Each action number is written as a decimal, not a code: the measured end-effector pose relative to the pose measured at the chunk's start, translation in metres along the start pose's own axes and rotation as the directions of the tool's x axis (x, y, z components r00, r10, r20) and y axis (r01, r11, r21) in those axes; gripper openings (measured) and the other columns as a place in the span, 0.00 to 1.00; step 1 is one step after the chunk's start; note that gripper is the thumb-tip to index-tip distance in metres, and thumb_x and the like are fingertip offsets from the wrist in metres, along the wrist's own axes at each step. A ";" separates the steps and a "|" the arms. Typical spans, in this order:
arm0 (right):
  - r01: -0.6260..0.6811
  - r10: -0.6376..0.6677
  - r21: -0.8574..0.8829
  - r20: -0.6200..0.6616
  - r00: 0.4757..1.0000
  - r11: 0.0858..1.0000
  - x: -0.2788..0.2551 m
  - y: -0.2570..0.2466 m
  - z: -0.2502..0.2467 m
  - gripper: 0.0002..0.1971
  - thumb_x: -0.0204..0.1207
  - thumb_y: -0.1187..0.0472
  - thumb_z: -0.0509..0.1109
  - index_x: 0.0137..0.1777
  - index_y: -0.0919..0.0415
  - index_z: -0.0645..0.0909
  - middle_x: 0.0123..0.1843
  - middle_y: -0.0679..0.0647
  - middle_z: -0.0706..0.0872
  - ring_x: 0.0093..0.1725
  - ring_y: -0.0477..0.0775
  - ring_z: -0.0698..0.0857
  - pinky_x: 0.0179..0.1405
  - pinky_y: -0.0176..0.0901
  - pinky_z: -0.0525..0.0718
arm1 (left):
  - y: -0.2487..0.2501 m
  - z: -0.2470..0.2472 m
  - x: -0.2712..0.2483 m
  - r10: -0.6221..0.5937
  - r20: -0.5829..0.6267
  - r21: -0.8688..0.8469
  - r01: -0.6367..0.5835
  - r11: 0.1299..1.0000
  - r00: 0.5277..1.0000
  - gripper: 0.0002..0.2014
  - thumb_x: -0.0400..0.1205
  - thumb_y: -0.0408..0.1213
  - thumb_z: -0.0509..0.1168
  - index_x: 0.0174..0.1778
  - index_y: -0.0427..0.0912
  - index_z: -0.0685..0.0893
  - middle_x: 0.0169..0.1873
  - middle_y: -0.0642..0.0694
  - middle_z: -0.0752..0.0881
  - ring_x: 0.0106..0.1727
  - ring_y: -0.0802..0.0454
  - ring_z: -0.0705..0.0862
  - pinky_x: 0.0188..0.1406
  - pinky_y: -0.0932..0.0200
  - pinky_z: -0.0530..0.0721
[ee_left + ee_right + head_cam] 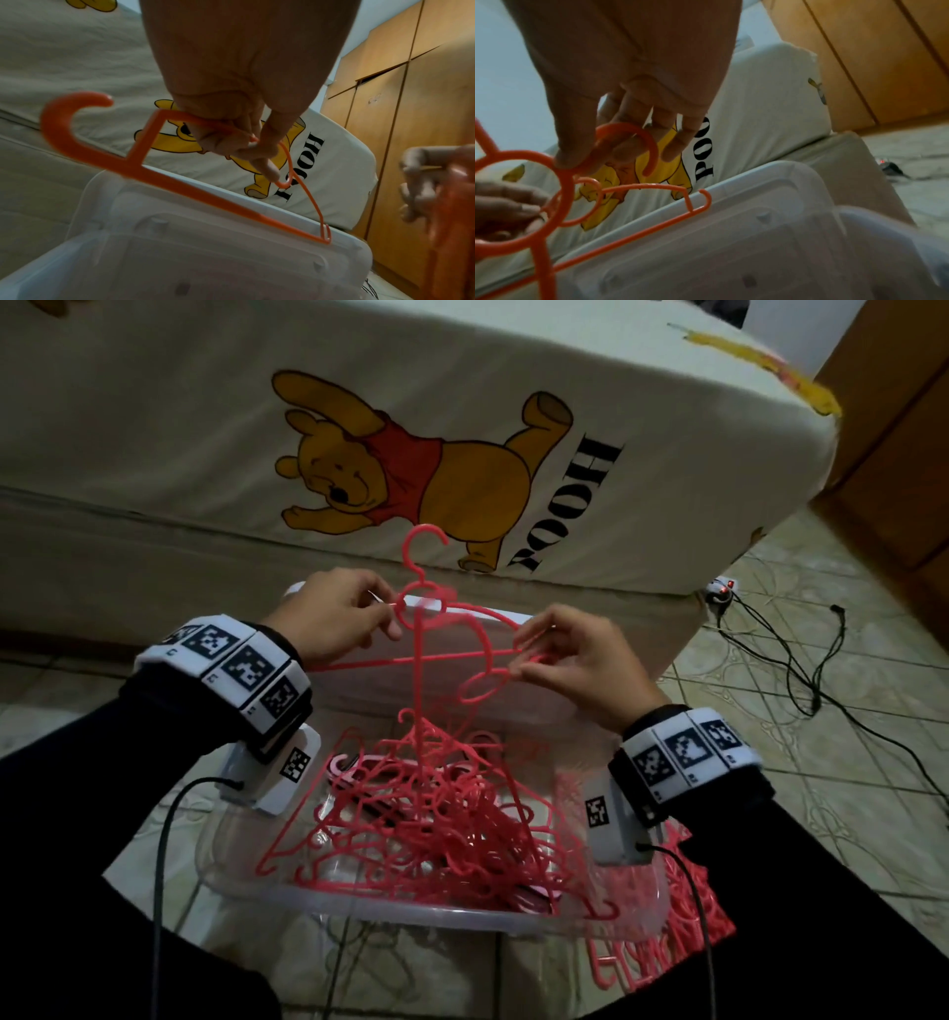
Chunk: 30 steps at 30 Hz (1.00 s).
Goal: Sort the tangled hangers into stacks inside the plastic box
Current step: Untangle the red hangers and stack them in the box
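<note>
While raised over the box (359,906), left hand (334,621) pinches hanger (426,629) — right hand (580,660) pinches hook (639,146).

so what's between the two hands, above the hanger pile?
Head view: between left hand and right hand stretch only the lifted pink hangers both hands pinch. The tangled pile sits below in the plastic box.

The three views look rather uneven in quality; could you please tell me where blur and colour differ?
Head view: dim, hangers read pink, mostly sharp. Left wrist view: hanger reads orange, right hand smeared at the edge. Right wrist view: soft throughout, left hand blurred.
</note>
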State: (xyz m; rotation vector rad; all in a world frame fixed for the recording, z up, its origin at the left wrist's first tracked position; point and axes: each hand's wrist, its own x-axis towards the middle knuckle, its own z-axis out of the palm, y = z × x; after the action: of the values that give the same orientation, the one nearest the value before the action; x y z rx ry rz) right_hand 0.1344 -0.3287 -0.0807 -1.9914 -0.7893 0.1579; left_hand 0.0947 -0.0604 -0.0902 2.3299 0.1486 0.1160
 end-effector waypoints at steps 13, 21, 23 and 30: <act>-0.172 0.183 -0.069 0.200 0.963 0.983 -0.006 0.019 0.039 0.08 0.78 0.74 0.66 0.53 0.66 0.82 0.40 0.53 0.85 0.35 0.44 0.83 0.40 0.38 0.83 | 0.000 -0.002 0.002 -0.058 -0.077 0.001 0.059 0.998 0.995 0.06 0.82 0.33 0.60 0.50 0.47 0.81 0.32 0.57 0.89 0.29 0.57 0.84 0.33 0.59 0.77; -0.127 0.139 0.220 -0.040 0.989 0.967 0.005 -0.004 -0.013 0.14 0.64 0.74 0.78 0.48 0.68 0.80 0.33 0.57 0.86 0.28 0.44 0.83 0.32 0.34 0.84 | 0.002 -0.006 0.001 -0.066 -0.116 -0.052 0.061 0.997 0.991 0.06 0.83 0.34 0.60 0.52 0.42 0.81 0.30 0.54 0.87 0.23 0.56 0.78 0.28 0.60 0.77; -0.123 0.133 0.182 -0.044 0.990 0.976 0.005 -0.004 -0.020 0.11 0.64 0.72 0.78 0.44 0.68 0.81 0.34 0.56 0.85 0.31 0.47 0.82 0.34 0.36 0.83 | 0.002 -0.005 0.001 -0.055 -0.109 -0.038 0.051 0.998 0.993 0.06 0.83 0.34 0.60 0.51 0.44 0.81 0.29 0.54 0.87 0.21 0.61 0.78 0.27 0.60 0.76; -0.094 0.094 -0.003 0.129 0.987 0.996 0.000 0.003 -0.011 0.08 0.65 0.68 0.79 0.38 0.65 0.82 0.33 0.55 0.86 0.31 0.45 0.84 0.32 0.34 0.82 | -0.001 -0.003 0.001 -0.025 -0.088 -0.005 0.025 1.000 0.996 0.05 0.84 0.35 0.61 0.50 0.46 0.82 0.31 0.53 0.88 0.30 0.51 0.84 0.26 0.60 0.76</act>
State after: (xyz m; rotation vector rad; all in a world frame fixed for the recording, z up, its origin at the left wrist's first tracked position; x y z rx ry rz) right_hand 0.1403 -0.3373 -0.0769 -2.0323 -0.7762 0.3453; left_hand 0.0949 -0.0577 -0.0888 2.3189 0.2212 0.2072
